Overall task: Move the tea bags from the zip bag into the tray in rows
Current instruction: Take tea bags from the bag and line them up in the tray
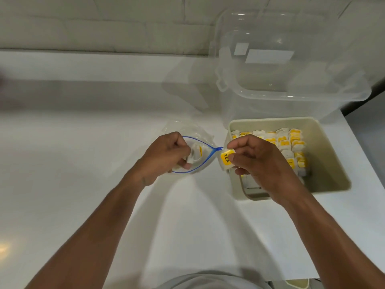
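Right fingers (pixel 235 157) pinch a tea bag (pixel 225 161); left fingers (pixel 180 148) grip the zip bag (pixel 188 130). If it slips, it could miss the tray (pixel 270 120) just beyond.

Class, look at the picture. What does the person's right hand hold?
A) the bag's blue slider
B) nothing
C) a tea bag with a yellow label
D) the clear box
C: the right hand pinches a tea bag with a yellow TEA label by the left rim of the tray, while the left hand grips the zip bag.
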